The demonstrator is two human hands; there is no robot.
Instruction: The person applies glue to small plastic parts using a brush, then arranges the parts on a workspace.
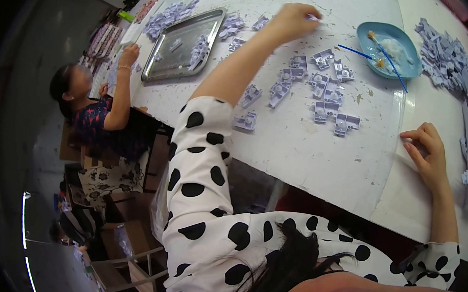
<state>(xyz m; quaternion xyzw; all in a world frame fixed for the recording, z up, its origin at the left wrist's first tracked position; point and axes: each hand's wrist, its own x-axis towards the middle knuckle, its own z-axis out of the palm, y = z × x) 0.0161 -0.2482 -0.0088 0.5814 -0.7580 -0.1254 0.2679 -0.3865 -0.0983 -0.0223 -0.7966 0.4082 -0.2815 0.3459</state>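
Observation:
Stretched across the white table, my left hand (pixel 294 22) has its fingers curled together at the far side. A pale bit shows at its fingertips, too small and blurred to name. Between my arms lie several lavender plastic housings (pixel 318 84), open boxy parts, some with a whitish lump inside. My right hand (pixel 427 152) rests at the right part of the table, fingers loosely bent and thumb apart, holding nothing. Beyond it stands a blue dish (pixel 367 30) with white paste and two blue sticks (pixel 392 63) tipped with yellowish matter. Another blue stick (pixel 354 51) leans at the dish's left rim.
A metal tray (pixel 151 72) holding some lavender parts lies at the far left, with a heap of parts (pixel 168 17) behind it. A large pile of lavender pieces (pixel 451 57) runs down the right edge. A co-worker (pixel 101 111) sits at the table's left side.

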